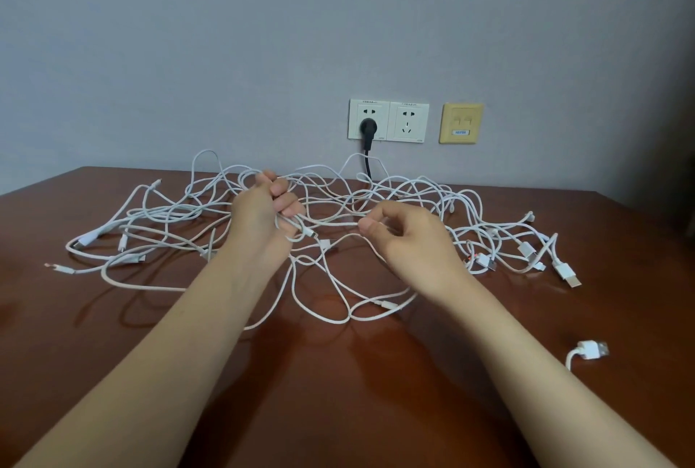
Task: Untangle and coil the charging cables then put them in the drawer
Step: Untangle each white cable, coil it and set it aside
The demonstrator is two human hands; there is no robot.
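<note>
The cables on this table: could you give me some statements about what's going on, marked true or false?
1. White cables lie tangled on the table. True.
2. The left hand grips a bunch of cable loops. True.
3. The right hand lies flat on the table. False: the right hand pinches one cable strand.
4. Both wall sockets hold plugs. False: only the left socket holds a black plug.

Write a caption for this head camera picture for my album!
Left hand grips and right hand pinches tangled thin white charging cables on a glossy brown wooden table.
</note>
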